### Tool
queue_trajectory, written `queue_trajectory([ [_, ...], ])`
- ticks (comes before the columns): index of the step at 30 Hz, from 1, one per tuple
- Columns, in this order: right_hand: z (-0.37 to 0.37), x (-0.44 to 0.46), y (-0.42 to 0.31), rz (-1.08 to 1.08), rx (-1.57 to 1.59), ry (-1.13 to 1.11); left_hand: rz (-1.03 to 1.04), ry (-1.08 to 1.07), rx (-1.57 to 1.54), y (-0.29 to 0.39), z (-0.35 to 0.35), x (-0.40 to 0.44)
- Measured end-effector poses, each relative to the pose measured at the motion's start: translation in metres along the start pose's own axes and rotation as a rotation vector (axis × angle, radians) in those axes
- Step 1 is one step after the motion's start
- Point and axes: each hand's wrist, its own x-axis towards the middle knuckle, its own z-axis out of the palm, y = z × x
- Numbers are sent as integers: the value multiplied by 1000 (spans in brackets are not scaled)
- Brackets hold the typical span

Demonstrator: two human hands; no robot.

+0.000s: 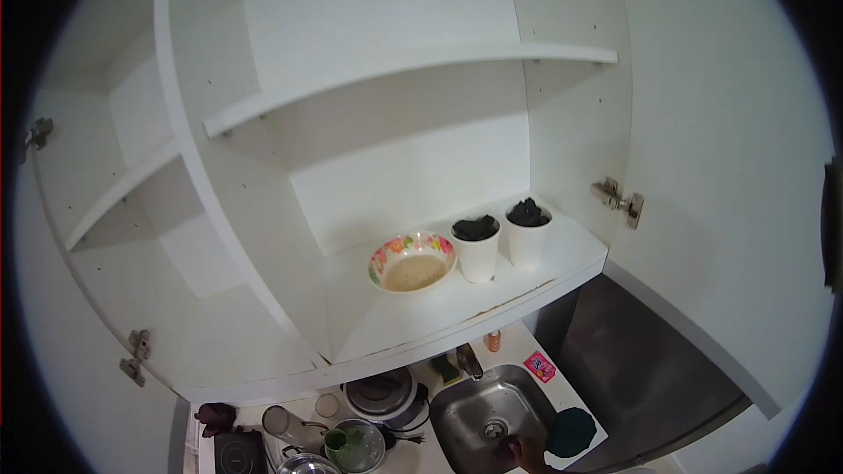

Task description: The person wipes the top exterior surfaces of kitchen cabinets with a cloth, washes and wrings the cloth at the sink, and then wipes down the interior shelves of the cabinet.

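Low in the view, my right hand [529,455] reaches over the near part of the steel sink [446,417]. Its fingers are closed around a small dark reddish thing [507,450], too dim to name. The drain [494,430] lies just beyond the fingers. To the right of the hand, a dark green bunched cloth [571,433] rests on the counter by the sink's edge. The faucet [470,362] stands at the sink's back rim. My left hand is out of view.
Above the sink, an open white cabinet holds a floral bowl [413,263] and two white cups [479,254] stuffed with black material. A rice cooker [382,392], a green cup [335,441] and a hot plate [239,455] crowd the left counter. Cabinet door [720,167] stands open.
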Motion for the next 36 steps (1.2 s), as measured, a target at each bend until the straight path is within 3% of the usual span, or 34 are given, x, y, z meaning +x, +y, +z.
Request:
queue_trajectory([
  [1, -26, 10, -46, -166, -300, 279, 105, -94, -153, 13, -5, -8],
  [5, -74, 15, -119, 23, -194, 125, 363, 699, 105, 151, -13, -45],
  [7, -124, 23, -206, -111, 38, 389, 484, 916, 158, 225, -23, -72],
  [8, -145, 26, -236, -17, 128, 224, 480, 915, 154, 252, -31, -82],
  [9, -159, 30, -261, -10, 130, 221, 505, 918, 153, 274, -40, -91],
  [11, -188, 42, -307, -241, 223, 200, 535, 910, 152, 284, -47, -94],
  [12, -207, 47, -335, -236, 219, 205, 558, 876, -13, 278, -58, -87],
  [14, -244, 56, -383, -17, 511, -51, 575, 830, -185, 283, -67, -96],
  [15, -254, 65, -387, -2, 510, -53, 570, 883, -78, 302, -74, -114],
  [17, -266, 77, -387, -264, 537, 14, 553, 919, 22, 342, -76, -153],
  [19, -289, 81, -399, -295, 500, 45, 691, 1144, 288, 390, -77, -191],
  [20, -298, 82, -403, -330, 468, 66, 693, 1145, 284, 402, -80, -201],
  [21, -305, 84, -405, -327, 465, 62, 669, 1079, 59, 409, -83, -210],
  [22, -312, 85, -406, -296, 455, 34, 643, 1006, -164, 418, -83, -217],
  [23, -317, 85, -407, -263, 444, 8, 643, 1005, -171, 431, -82, -223],
  [25, -317, 83, -413, -274, 465, 7, 763, 1173, 136, 456, -80, -236],
  [26, -314, 83, -414, -203, 568, -94, 767, 1174, 138, 466, -79, -239],
  [28, -299, 78, -418, -128, 680, -194, 759, 1408, 210, 481, -70, -236],
  [30, -279, 73, -427, 183, 940, -217, 847, 1372, 104, 484, -55, -216],
  [31, -273, 72, -436, 178, 942, -216, 939, 1331, -8, 484, -49, -205],
  [32, -271, 68, -447, 214, 1219, -224, 985, 1321, 147, 484, -44, -197],
  [34, -275, 63, -469, 284, 1614, -188, 896, 1227, 214, 477, -41, -188],
  [35, -280, 69, -475, 284, 1612, -185, 803, 1132, 280, 474, -40, -185],
  [36, -285, 77, -482, 237, 1527, -91, 863, 1117, 288, 478, -42, -192],
])
